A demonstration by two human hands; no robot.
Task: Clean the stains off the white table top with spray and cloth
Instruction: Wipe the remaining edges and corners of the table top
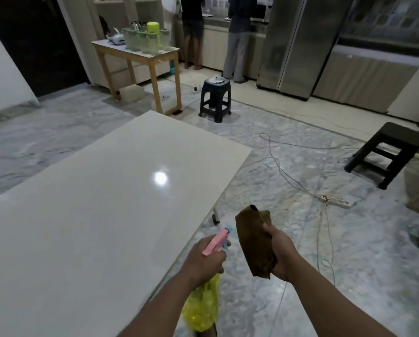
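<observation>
We judged the spray bottle light, our left hand gripping its neck, while our right hand pinched the soft, limp brown cloth.

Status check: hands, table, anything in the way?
Left hand grips spray bottle; right hand holds brown cloth. White table top unwiped, bare. Nothing blocking.

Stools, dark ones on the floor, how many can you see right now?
2. One small black stool stands past the white table's far corner with something pale on top. A larger dark stool stands at the right. More may be out of view.
</observation>
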